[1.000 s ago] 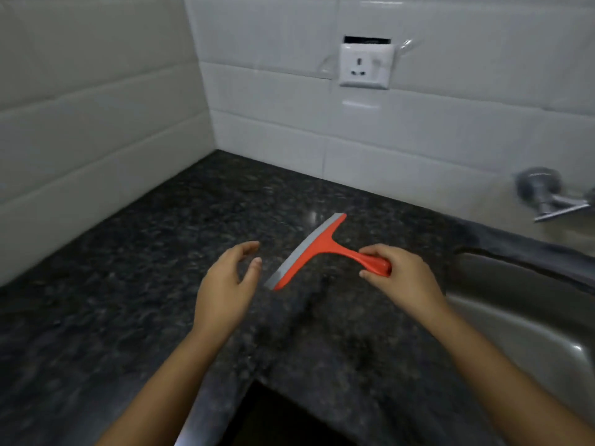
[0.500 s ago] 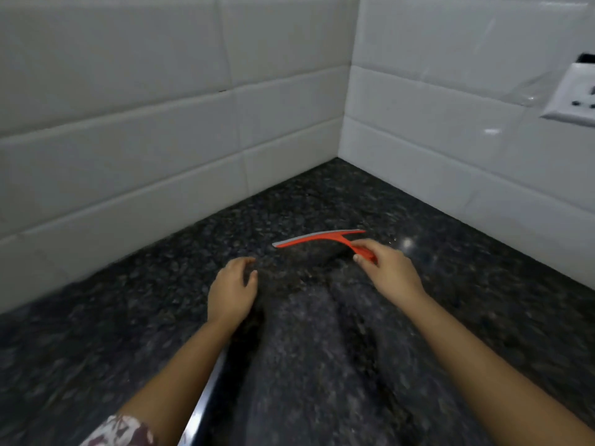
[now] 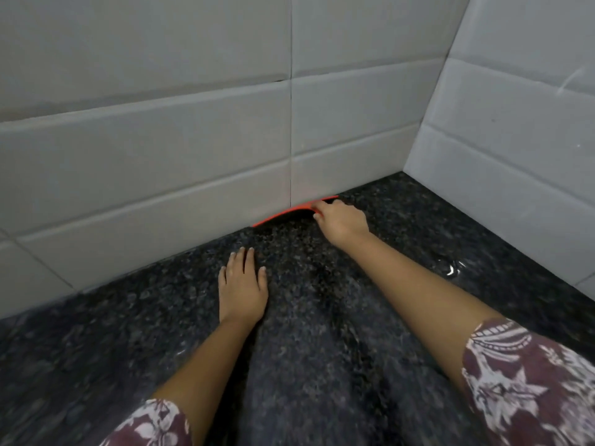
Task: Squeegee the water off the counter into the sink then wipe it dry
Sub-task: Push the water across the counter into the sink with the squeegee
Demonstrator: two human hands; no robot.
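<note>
The tiled wall [image 3: 161, 162] blocks me dead ahead; the squeegee [image 3: 283, 214] in my right hand [image 3: 343, 222] lies along its foot. A second wall [image 3: 515, 149] closes the corner on the right. The counter [image 3: 322, 365] lies open toward me, except where my left hand [image 3: 241, 291] rests flat.

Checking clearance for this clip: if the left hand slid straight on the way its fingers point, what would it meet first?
The left hand, flat on the dark granite counter, would probably meet the white tiled wall first, close beside the red plastic squeegee.
</note>
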